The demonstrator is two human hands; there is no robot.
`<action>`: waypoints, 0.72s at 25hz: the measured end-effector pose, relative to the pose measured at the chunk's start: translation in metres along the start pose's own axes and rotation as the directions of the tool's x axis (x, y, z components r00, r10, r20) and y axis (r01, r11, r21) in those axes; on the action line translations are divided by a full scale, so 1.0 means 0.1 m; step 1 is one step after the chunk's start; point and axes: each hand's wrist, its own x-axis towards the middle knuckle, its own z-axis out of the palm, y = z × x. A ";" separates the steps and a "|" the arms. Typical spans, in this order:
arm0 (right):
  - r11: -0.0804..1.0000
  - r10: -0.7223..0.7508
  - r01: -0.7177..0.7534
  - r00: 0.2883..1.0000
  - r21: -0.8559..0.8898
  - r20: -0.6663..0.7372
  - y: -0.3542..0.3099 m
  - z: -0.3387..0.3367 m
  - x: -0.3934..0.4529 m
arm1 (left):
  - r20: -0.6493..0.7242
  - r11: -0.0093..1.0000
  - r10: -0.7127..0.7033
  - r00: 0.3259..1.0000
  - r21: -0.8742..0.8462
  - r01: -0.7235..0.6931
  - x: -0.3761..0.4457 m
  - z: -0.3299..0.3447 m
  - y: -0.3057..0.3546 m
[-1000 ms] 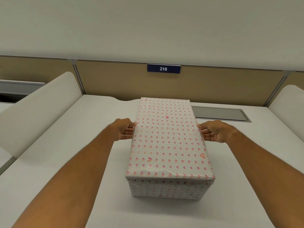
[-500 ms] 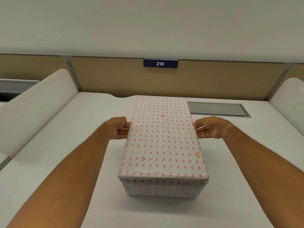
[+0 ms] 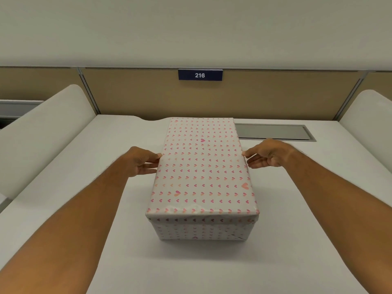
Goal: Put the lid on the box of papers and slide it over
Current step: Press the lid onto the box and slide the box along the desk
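Leftward the box [image 3: 202, 228] has crept; your lid [image 3: 203, 166] is seated, and your left hand [image 3: 141, 161] and right hand [image 3: 268, 153], fingers loosely spread, press its sides—sliding remains.

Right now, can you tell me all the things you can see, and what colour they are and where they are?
Box: one, white with little pink and orange hearts, in the middle of the desk.
Lid: one, same heart paper, closed on top of the box.
Desk: one, white, under the box.
Metal hatch: one, grey, set flat into the desk behind the box on the right.
Side dividers: two, white with rounded tops, one at each side of the desk.
Back panel: one, tan, behind the desk.
Number sign: one, dark blue with white 216, on top of the back panel.
Left hand: one, fingers touching the lid's left edge.
Right hand: one, fingers touching the lid's right edge.
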 end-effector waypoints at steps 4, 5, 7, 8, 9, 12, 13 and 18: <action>1.000 0.018 -0.018 0.999 -0.001 0.032 -0.02 -0.01 -0.04 | 0.024 0.999 -0.003 1.000 0.032 0.002 -0.07 -0.02 0.03; 1.000 0.021 -0.021 0.999 0.000 0.037 -0.01 0.00 -0.05 | 0.023 0.999 -0.003 1.000 0.042 0.002 -0.09 -0.01 0.05; 1.000 0.025 -0.026 0.999 0.011 0.034 0.00 0.03 -0.03 | 0.011 0.998 0.002 1.000 0.059 -0.003 -0.10 0.03 0.05; 1.000 0.025 -0.026 0.999 0.014 0.031 0.01 0.04 -0.02 | 0.003 0.998 0.006 1.000 0.067 -0.007 -0.11 0.05 0.06; 1.000 0.024 -0.024 0.999 0.014 0.030 0.01 0.04 -0.02 | -0.004 0.997 0.010 1.000 0.071 -0.010 -0.11 0.06 0.06; 1.000 0.010 -0.010 0.999 -0.005 0.037 -0.03 0.06 -0.02 | -0.028 0.997 0.025 0.999 0.073 -0.023 -0.12 0.08 0.07; 1.000 0.003 -0.003 0.999 -0.008 0.038 -0.04 0.05 -0.01 | -0.034 0.997 0.034 0.999 0.072 -0.032 -0.11 0.08 0.07; 0.999 -0.025 0.023 0.998 0.029 0.054 -0.04 0.08 0.03 | -0.047 0.999 0.043 0.998 0.016 -0.042 -0.09 0.16 0.02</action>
